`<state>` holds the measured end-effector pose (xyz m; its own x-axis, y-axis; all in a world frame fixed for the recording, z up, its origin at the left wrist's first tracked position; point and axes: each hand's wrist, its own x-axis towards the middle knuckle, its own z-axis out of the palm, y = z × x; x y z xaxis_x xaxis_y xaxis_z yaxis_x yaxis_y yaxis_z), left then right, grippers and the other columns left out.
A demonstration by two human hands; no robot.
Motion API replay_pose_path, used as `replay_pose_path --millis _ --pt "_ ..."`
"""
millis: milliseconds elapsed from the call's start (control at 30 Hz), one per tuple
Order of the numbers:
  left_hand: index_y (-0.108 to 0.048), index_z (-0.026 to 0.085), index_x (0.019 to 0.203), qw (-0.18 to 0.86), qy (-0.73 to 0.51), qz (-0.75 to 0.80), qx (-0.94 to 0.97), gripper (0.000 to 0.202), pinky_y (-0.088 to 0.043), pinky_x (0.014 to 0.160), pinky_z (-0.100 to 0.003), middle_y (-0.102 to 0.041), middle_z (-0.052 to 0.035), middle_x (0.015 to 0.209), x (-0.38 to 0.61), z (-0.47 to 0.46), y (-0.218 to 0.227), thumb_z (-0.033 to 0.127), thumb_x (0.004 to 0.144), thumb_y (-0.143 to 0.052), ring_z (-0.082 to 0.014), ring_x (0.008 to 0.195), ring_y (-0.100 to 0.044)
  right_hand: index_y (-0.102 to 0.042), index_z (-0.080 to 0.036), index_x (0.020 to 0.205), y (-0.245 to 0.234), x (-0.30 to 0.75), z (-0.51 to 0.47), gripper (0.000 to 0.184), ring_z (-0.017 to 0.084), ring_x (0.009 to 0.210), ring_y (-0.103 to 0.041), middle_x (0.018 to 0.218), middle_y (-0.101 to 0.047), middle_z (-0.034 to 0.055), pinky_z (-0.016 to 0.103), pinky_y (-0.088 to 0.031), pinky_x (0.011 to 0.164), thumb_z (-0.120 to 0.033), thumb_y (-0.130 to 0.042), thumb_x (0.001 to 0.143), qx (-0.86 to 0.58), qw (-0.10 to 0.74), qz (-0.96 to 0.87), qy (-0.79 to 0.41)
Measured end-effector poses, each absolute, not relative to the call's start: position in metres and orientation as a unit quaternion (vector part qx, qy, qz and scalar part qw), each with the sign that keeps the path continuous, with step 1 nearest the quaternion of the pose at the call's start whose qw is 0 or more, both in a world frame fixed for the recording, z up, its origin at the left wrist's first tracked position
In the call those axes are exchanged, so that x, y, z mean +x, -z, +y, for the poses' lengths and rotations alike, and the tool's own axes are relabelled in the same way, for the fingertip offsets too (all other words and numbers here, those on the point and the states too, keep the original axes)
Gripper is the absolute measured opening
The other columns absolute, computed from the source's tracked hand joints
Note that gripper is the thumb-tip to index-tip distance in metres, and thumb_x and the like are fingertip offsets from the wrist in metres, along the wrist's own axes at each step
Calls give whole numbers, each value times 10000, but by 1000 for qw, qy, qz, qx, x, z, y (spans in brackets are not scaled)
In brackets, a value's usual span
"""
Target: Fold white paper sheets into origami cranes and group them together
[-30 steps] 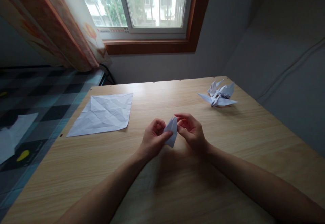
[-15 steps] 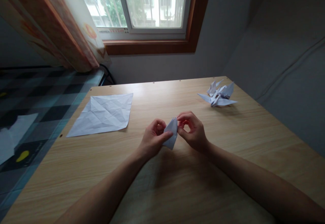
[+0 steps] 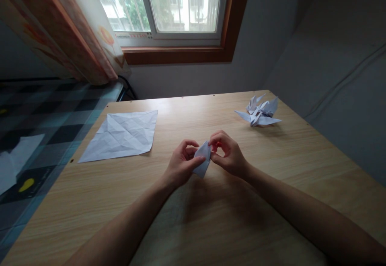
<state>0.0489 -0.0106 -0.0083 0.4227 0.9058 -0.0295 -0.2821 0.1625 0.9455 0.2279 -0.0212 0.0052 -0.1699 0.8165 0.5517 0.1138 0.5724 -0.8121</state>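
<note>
Pale wood-grain table (image 3: 286, 153) carried flat, creased white paper square (image 3: 126, 135) left, folded white paper birds (image 3: 258, 119) far right. Left hand (image 3: 181, 161) pinched small folded white paper piece (image 3: 202, 150) mid-table, likely steadying it; right hand (image 3: 233, 157), half-curled, touched its edge, pinch unclear.

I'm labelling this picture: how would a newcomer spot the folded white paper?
Find the pale wood-grain table, then the two bare hands over it. The small folded white paper is between them, under the left thumb. Unlike the flat creased white sheet and winged white paper figures, it is held.
</note>
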Motion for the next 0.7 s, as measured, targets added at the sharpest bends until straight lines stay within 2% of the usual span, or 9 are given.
replay_pose_path --millis 67,133,267,333,467,600,700 --pt "-521 185 1098 692 -422 326 486 570 -418 538 -208 -660 10 729 49 -10 8 286 634 -835 -113 586 -584 -584 -212 896 -6 228 -22 213 107 689 -503 886 -508 2 261 -462 624 -75 -608 734 -331 548 -704 -306" --pt "-550 173 1164 691 -414 327 493 634 -420 554 -215 -661 2 742 49 -9 9 277 612 -843 -120 613 -587 -577 -207 859 -7 228 -23 192 110 692 -501 870 -497 0 260 -459 619 -70 -606 728 -331 546 -711 -293" --pt "-662 138 1011 679 -390 328 529 474 -442 620 -243 -684 -45 857 49 -8 8 298 601 -836 -148 707 -599 -533 -204 758 -11 227 -23 169 123 697 -495 811 -482 -6 264 -456 617 -48 -562 700 -336 542 -727 -255" --pt "-676 127 939 668 -373 340 547 412 -422 596 -235 -668 -34 817 49 -9 6 314 604 -827 -138 680 -573 -524 -207 742 -13 227 -24 162 129 695 -499 792 -481 -6 270 -461 620 -51 -545 703 -336 537 -740 -226" --pt "-626 130 823 657 -361 363 553 339 -369 534 -214 -587 15 680 48 -11 3 345 630 -804 -93 574 -490 -568 -219 835 -13 229 -26 153 143 727 -539 837 -523 12 283 -490 638 -84 -568 762 -326 527 -777 -116" --pt "-549 152 776 653 -365 357 559 346 -349 516 -206 -527 43 630 47 -12 3 378 659 -784 -74 533 -446 -590 -226 899 -11 232 -25 163 158 750 -570 851 -577 31 289 -503 647 -98 -590 798 -293 508 -810 18" --pt "-528 156 782 653 -370 347 562 353 -344 515 -202 -521 47 632 48 -13 2 372 663 -780 -70 533 -441 -582 -224 875 -11 233 -24 156 153 728 -578 825 -603 26 287 -509 651 -86 -582 804 -284 496 -820 38"
